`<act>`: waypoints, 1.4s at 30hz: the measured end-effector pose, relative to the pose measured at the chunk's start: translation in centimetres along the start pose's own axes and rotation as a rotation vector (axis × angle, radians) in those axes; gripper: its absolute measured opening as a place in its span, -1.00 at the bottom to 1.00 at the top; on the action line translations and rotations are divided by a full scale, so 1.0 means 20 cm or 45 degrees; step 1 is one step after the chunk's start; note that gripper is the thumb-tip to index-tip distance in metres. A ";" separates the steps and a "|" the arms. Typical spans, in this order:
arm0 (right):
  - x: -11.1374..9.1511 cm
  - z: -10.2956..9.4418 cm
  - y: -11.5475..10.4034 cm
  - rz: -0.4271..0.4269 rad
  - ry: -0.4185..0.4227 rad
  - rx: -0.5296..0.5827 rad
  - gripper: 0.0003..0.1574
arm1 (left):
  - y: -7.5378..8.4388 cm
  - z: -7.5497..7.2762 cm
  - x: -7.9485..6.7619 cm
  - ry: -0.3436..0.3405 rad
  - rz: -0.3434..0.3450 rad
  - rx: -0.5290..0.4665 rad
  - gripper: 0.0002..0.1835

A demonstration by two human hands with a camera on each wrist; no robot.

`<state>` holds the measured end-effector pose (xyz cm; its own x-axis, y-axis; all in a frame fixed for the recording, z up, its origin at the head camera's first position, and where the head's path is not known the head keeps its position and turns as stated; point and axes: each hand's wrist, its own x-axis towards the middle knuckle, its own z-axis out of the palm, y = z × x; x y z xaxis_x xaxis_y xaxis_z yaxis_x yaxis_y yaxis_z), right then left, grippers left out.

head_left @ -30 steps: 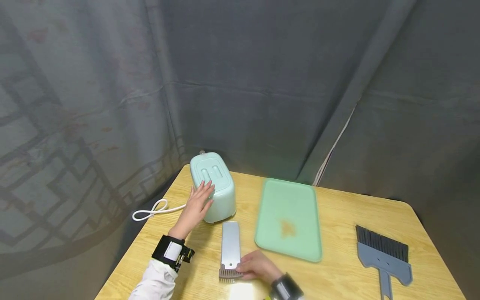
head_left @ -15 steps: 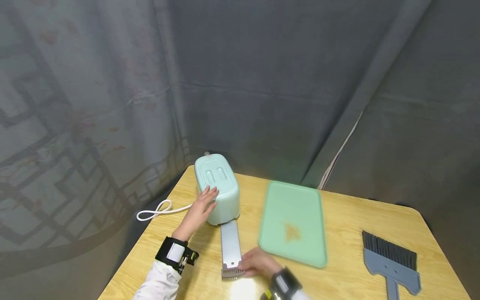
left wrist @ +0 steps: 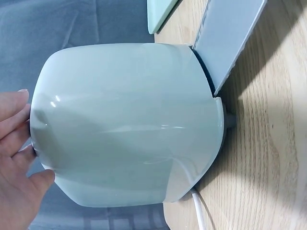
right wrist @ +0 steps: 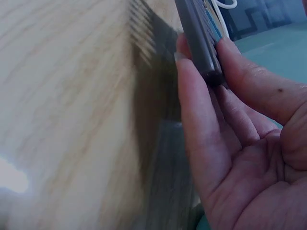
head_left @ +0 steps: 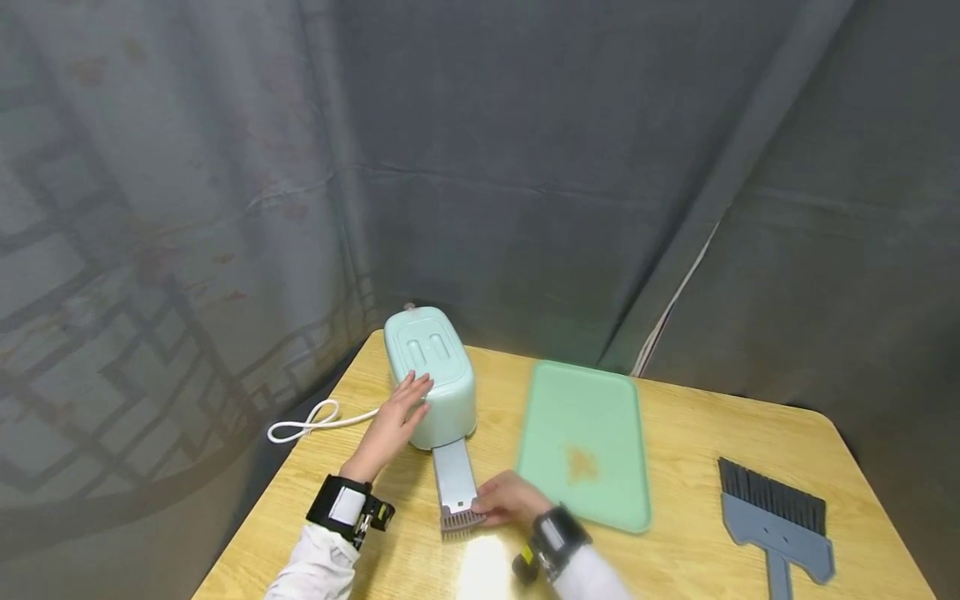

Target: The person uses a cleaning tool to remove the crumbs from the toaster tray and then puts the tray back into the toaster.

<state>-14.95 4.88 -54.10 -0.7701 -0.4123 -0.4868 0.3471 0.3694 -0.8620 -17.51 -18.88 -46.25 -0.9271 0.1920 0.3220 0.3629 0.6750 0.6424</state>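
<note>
A mint-green toaster [head_left: 444,421] stands at the table's back left, with a closed lid on top. My left hand [head_left: 392,427] rests against the toaster's top front edge, fingers extended; in the left wrist view the fingertips [left wrist: 17,98] touch its upper end. From low on the toaster's front juts a flat, pale grey crumb tray [head_left: 454,475], its far end hidden inside. My right hand [head_left: 513,497] pinches the crumb tray's brown-grey comb-like end [right wrist: 199,45] between thumb and fingers, slightly above the tabletop in the right wrist view.
Right of the toaster lies a green serving tray [head_left: 585,417] bearing a patch of brown crumbs [head_left: 581,463]. A grey hand brush [head_left: 776,525] with dark bristles lies farther right. The toaster's looped white cord [head_left: 322,423] reaches past the left table edge. Grey curtains hang behind.
My right hand has pushed the crumb tray toward the toaster, and its far end has slid in under the front. The left hand stays on the toaster. The head view has shifted slightly.
</note>
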 end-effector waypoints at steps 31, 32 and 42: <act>0.25 0.19 -0.05 -0.183 0.344 0.489 -0.51 | -0.06 -0.02 -0.04 0.106 0.050 0.001 -0.61; 0.25 0.20 -0.05 -0.196 0.345 0.486 -0.52 | -0.06 -0.02 -0.04 0.115 0.054 0.003 -0.61; 0.28 0.22 -0.08 -0.210 0.339 0.599 -0.52 | -0.08 -0.01 -0.05 0.147 0.049 0.010 -0.60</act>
<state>-17.55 -1.65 -56.04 -0.9217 -0.1865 -0.3402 0.3648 -0.1182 -0.9236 -17.17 -20.32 -47.46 -0.8954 0.1350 0.4243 0.3968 0.6744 0.6227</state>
